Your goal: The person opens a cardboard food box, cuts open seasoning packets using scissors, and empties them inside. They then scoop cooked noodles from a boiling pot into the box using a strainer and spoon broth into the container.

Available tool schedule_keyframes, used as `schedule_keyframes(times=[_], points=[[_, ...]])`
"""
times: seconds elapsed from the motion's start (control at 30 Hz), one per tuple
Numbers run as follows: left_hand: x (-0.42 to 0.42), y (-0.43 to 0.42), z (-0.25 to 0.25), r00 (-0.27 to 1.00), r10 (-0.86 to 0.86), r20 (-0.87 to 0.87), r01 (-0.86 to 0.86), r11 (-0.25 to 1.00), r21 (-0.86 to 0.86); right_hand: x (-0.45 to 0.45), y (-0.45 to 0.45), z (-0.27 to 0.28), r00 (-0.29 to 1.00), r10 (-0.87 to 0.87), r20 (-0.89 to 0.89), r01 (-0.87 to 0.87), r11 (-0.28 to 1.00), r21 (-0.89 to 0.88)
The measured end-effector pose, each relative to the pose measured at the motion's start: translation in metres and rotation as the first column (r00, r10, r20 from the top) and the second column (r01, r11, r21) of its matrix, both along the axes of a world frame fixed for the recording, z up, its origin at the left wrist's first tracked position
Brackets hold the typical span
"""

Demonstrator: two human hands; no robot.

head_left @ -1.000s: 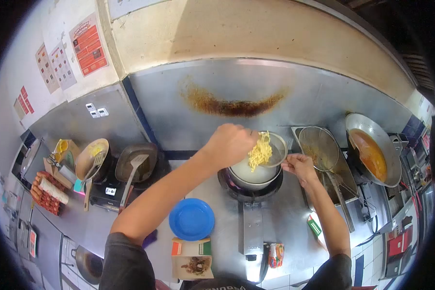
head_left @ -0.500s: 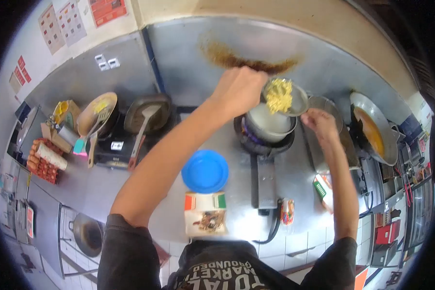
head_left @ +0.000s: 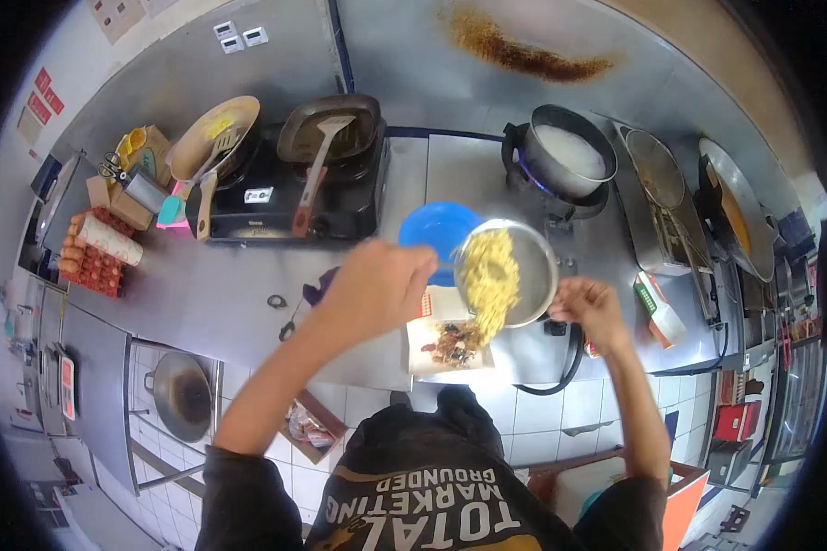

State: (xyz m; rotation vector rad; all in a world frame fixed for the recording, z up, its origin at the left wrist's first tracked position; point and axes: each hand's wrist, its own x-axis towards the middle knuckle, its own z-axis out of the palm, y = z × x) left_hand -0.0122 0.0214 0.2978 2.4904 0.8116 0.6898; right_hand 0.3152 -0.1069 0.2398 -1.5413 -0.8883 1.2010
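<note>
In the head view, a round metal bowl [head_left: 535,285] is tilted over the counter. Yellow noodles [head_left: 489,280] hang from its left side down to an open paper food box [head_left: 423,358] with dark chopped food in it. My right hand [head_left: 593,312] is closed on the bowl's right edge. My left hand [head_left: 386,285] is a fist left of the bowl, closed round a thin handle that points to the noodles; the utensil's head is mostly hidden among them. Partly behind the bowl sits a blue plate [head_left: 436,230].
A pot of cloudy liquid [head_left: 570,156] stands on a lit burner. At left are a black stove [head_left: 294,197] with two pans and an egg tray [head_left: 96,262]. A strainer [head_left: 652,170] and a large wok [head_left: 740,216] are at right. A black hose [head_left: 565,372] crosses the front edge.
Both hands have brought the bowl and noodles from above the pot down and toward me, over the paper box. The camera view has tilted down.
</note>
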Motion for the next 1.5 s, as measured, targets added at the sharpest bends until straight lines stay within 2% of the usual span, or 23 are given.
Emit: schedule_keyframes(times=[0.03, 0.1, 0.17, 0.3, 0.33, 0.4, 0.43, 0.57, 0.63, 0.7, 0.73, 0.83, 0.9, 0.93, 0.97, 1.07, 1.17, 1.27, 1.33, 1.4, 1.43, 1.47, 1.5], points=[[-0.01, -0.013, -0.016, 0.999, 0.033, -0.009, -0.033, 0.995, -0.089, -0.01, -0.009, -0.02, 0.999, -0.004, 0.038, 0.003, 1.0, 0.008], [-0.024, -0.033, -0.052, 0.998, 0.067, 0.018, -0.064, 0.992, -0.107, -0.028, -0.023, -0.059, 0.997, -0.013, 0.074, 0.012, 1.0, 0.016], [-0.035, -0.05, -0.084, 0.993, 0.105, 0.044, -0.099, 0.987, -0.131, -0.045, -0.035, -0.088, 0.961, -0.051, 0.272, 0.029, 0.996, 0.087], [-0.043, -0.076, -0.126, 0.985, 0.161, 0.07, -0.145, 0.97, -0.197, -0.089, -0.052, -0.074, 0.687, -0.071, 0.723, -0.082, 0.981, 0.175], [-0.044, -0.081, -0.133, 0.98, 0.176, 0.088, -0.156, 0.968, -0.195, -0.094, -0.054, -0.075, 0.688, -0.077, 0.722, -0.078, 0.981, 0.179], [-0.047, -0.09, -0.149, 0.982, 0.171, 0.075, -0.153, 0.969, -0.196, -0.103, -0.058, -0.08, 0.426, -0.152, 0.892, -0.273, 0.918, 0.287], [-0.047, -0.093, -0.156, 0.984, 0.169, 0.062, -0.154, 0.967, -0.201, -0.106, -0.058, -0.08, 0.423, -0.156, 0.892, -0.27, 0.919, 0.289], [-0.047, -0.102, -0.167, 0.983, 0.158, 0.092, -0.143, 0.978, -0.149, -0.108, -0.053, -0.083, 0.271, -0.175, 0.946, -0.419, 0.864, 0.28], [-0.047, -0.104, -0.167, 0.987, 0.159, -0.007, -0.159, 0.983, -0.093, -0.107, -0.049, -0.079, 0.222, -0.167, 0.961, -0.47, 0.845, 0.255], [-0.048, -0.106, -0.162, 0.988, 0.15, -0.024, -0.151, 0.988, -0.043, -0.11, -0.047, -0.066, 0.117, -0.224, 0.968, -0.595, 0.764, 0.249], [-0.048, -0.108, -0.16, 0.989, 0.142, -0.046, -0.142, 0.99, 0.004, -0.111, -0.046, -0.06, 0.113, -0.223, 0.968, -0.597, 0.764, 0.246], [-0.05, -0.113, -0.15, 0.986, 0.164, -0.025, -0.165, 0.986, -0.024, -0.112, -0.046, -0.048, 0.081, -0.26, 0.962, -0.651, 0.717, 0.248], [-0.047, -0.112, -0.137, 0.974, 0.216, -0.067, -0.221, 0.972, -0.074, -0.114, -0.05, -0.043, 0.116, -0.231, 0.966, -0.59, 0.766, 0.254], [-0.045, -0.11, -0.134, 0.958, 0.26, -0.118, -0.274, 0.954, -0.121, -0.119, -0.054, -0.039, 0.187, -0.251, 0.95, -0.553, 0.773, 0.312], [-0.043, -0.105, -0.134, 0.954, 0.278, -0.114, -0.291, 0.949, -0.124, -0.127, -0.058, -0.034, 0.187, -0.246, 0.951, -0.569, 0.762, 0.309], [-0.027, -0.092, -0.137, 0.943, 0.333, -0.03, -0.333, 0.928, -0.167, -0.153, -0.07, -0.021, 0.281, -0.248, 0.927, -0.432, 0.83, 0.353], [-0.011, -0.082, -0.132, 0.938, 0.345, -0.035, -0.346, 0.924, -0.161, -0.168, -0.07, -0.025, 0.318, -0.215, 0.923, -0.391, 0.857, 0.334], [-0.003, -0.079, -0.114, 0.951, 0.302, -0.061, -0.308, 0.932, -0.193, -0.166, -0.064, -0.039, 0.282, -0.161, 0.946, -0.356, 0.898, 0.259], [0.001, -0.078, -0.094, 0.955, 0.277, -0.108, -0.289, 0.949, -0.122, -0.161, -0.065, -0.041, 0.253, -0.132, 0.958, -0.331, 0.919, 0.214], [-0.004, -0.078, -0.087, 0.965, 0.249, -0.087, -0.254, 0.965, -0.058, -0.154, -0.064, -0.04, 0.27, -0.124, 0.955, -0.221, 0.957, 0.187], [-0.009, -0.077, -0.085, 0.972, 0.225, -0.067, -0.225, 0.974, 0.007, -0.147, -0.064, -0.041, 0.267, -0.132, 0.955, -0.213, 0.958, 0.192], [-0.015, -0.078, -0.082, 0.975, 0.212, -0.063, -0.212, 0.977, 0.016, -0.136, -0.065, -0.042, 0.358, -0.24, 0.903, -0.132, 0.944, 0.303], [-0.023, -0.08, -0.079, 0.967, 0.256, 0.023, -0.256, 0.967, 0.004, -0.123, -0.066, -0.041, 0.432, -0.356, 0.829, -0.039, 0.911, 0.411]])
